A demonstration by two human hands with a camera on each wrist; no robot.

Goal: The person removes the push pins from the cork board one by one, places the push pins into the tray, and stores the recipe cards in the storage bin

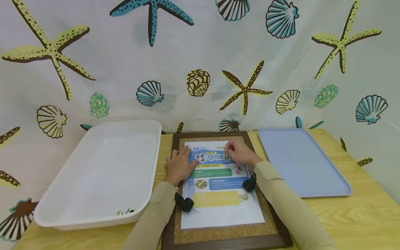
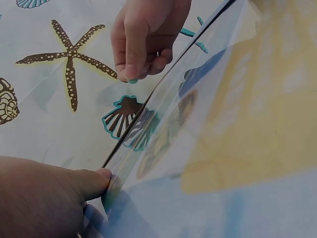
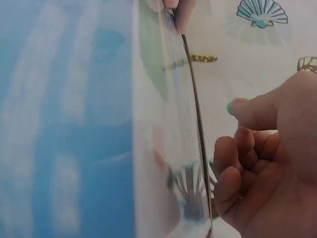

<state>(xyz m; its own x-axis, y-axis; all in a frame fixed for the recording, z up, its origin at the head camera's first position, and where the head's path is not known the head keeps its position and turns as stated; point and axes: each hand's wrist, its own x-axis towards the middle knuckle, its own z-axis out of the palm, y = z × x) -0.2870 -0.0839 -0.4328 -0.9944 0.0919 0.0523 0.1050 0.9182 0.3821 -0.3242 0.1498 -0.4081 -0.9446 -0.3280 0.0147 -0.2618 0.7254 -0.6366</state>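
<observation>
A printed poster [image 1: 223, 215] lies on a cork board [image 1: 200, 238] with a dark frame. My left hand [image 1: 179, 166] rests on the poster's upper left edge, thumb and fingers spread. In the left wrist view, the thumb of the left hand [image 2: 49, 196] lies at a glossy sheet edge; its other fingers are mostly hidden. At the poster's upper right, my right hand [image 1: 240, 152] bends over the sheet. In the right wrist view, the right hand [image 3: 277, 153] pinches a small teal thumbtack [image 3: 230, 108], of which only the tip shows beside the thumb.
To the left stands a deep white tray [image 1: 115, 163] with several small shiny pieces [image 1: 125, 211] in its near corner. A flat pale blue tray [image 1: 303, 159] lies to the right on the wooden table [image 1: 353, 215]. A patterned curtain [image 1: 193, 52] hangs behind.
</observation>
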